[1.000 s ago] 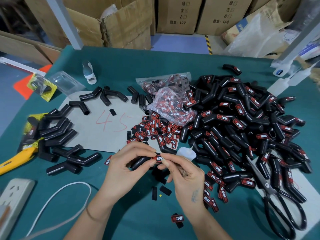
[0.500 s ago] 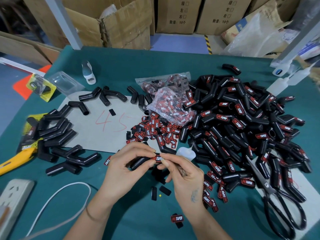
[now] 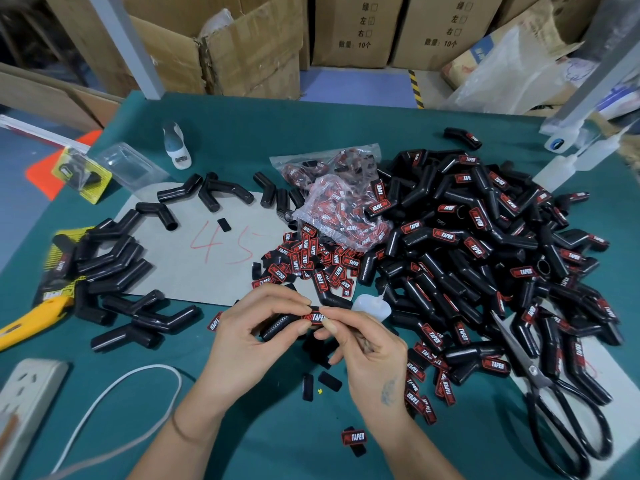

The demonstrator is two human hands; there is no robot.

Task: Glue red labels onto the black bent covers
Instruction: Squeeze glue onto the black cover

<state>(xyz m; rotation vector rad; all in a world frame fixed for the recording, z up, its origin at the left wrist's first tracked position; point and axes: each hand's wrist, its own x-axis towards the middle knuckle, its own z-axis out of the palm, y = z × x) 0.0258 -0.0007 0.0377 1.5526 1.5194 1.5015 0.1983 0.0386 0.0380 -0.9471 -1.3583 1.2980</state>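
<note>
Between both hands, low over green table (image 3: pixel 346 133): one black bent cover (image 3: pixel 278 327), red label (image 3: pixel 314 317) on its upper face, lettering up. Left hand (image 3: pixel 249 344) curled round the cover's left end, thumb and forefinger pinching beside the label. Right hand (image 3: pixel 370 351) pinching the label end, thumb below, forefinger on top; fingertips of both hands nearly touching. Just beyond right hand: small white glue bottle (image 3: pixel 372 306), nozzle up. Further beyond: loose labels heap (image 3: pixel 308 258), then clear bag of labels (image 3: pixel 339 209). Right of right hand: large pile of labelled covers (image 3: pixel 485 244); scissors (image 3: pixel 554 403) at its near edge. Left of left hand: unlabelled covers (image 3: pixel 114 271) around grey card (image 3: pixel 207 271) marked "45". Nearer than left hand: white cable (image 3: pixel 138 386), power strip (image 3: pixel 24 403). Far left: yellow knife (image 3: pixel 24 323).
</note>
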